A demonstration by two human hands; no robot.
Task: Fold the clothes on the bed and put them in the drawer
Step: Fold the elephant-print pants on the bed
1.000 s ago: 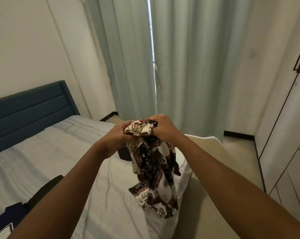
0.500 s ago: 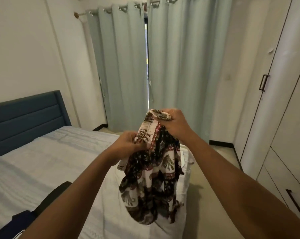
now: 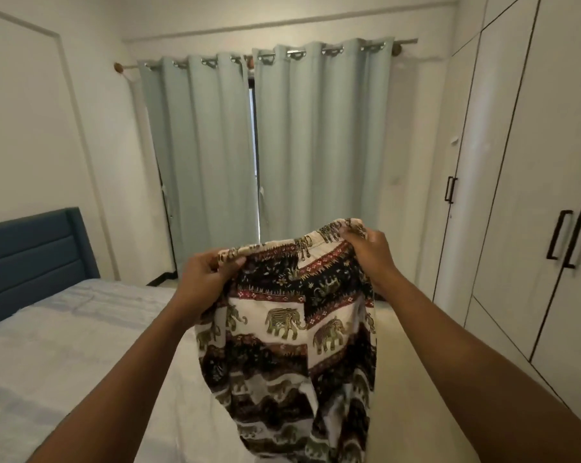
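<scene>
**Elephant-print garment held up by its top band, ready to fold**

- Left hand (image 3: 209, 275): pinches the left end of the gathered top band (image 3: 282, 248), thumb over the front. Right hand (image 3: 369, 252): fingers curled round the right end, a little higher than the left.
- Elephant-print garment (image 3: 292, 329): in the air between both hands, off the foot end of the bed (image 3: 65, 362), hanging free below the band. The lower part is creased and runs out of view, so I cannot tell whether it is trousers or a skirt.
- Surroundings: blue headboard (image 3: 31, 259) to the left, pale curtains (image 3: 215, 145) ahead, white wardrobe (image 3: 533, 195) with black handles to the right. No open drawer in view.

Judgement: this is the spreading-out step, before the first fold.

- Level the two hands so the band runs straight.
- Draw the band taut enough that front and back layers lie together.
- A light shake should drop the creases out of the hanging part.
- Thin, slippery-looking cloth will likely fold more squarely laid flat on the mattress than in mid-air.
- Risk: layers twisted below the band give a lopsided fold.
</scene>
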